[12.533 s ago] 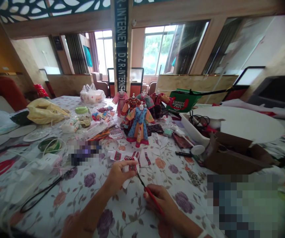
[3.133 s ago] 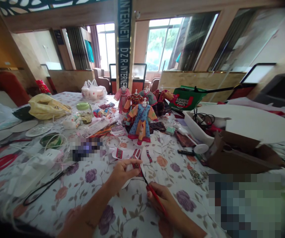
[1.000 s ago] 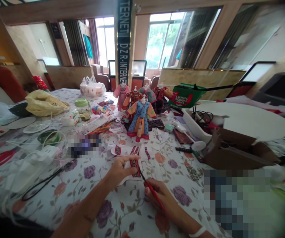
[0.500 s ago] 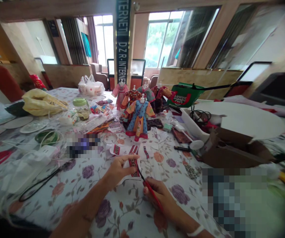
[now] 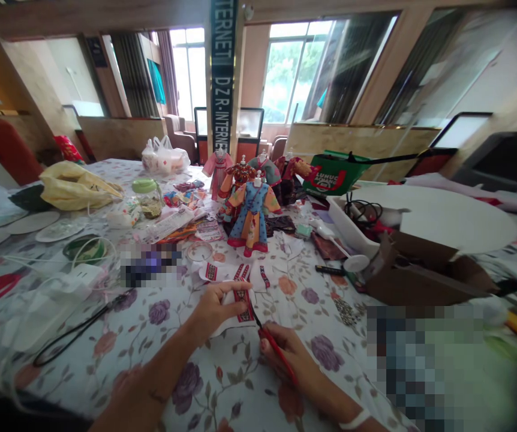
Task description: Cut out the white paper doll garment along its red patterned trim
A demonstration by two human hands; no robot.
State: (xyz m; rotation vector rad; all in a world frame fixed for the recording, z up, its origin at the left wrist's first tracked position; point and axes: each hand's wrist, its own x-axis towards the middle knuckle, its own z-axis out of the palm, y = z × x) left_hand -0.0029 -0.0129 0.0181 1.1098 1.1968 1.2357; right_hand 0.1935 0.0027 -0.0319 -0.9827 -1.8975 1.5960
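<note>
My left hand (image 5: 216,309) grips a piece of white fabric with a red and black patterned strip (image 5: 243,307) between thumb and fingers. Closed around red-handled scissors (image 5: 280,355), my right hand (image 5: 295,360) is just to the right. The dark blades meet the fabric's right edge beside the patterned band. Beyond my hands lie more white pieces with red patterns (image 5: 240,272). Behind them stands a small doll-sized blue and orange dress (image 5: 252,216) on a stand, with several other little garments (image 5: 219,174) around it.
A floral tablecloth (image 5: 159,354) covers the table. At right are a cardboard box (image 5: 420,273), a white tray (image 5: 352,228) and a black-handled tool (image 5: 329,270). A power strip (image 5: 47,306) with cables, a glass jar (image 5: 148,201) and a yellow bag (image 5: 76,186) are on the left.
Both hands stay in nearly the same place. The scissors and the fabric shift only very slightly.
</note>
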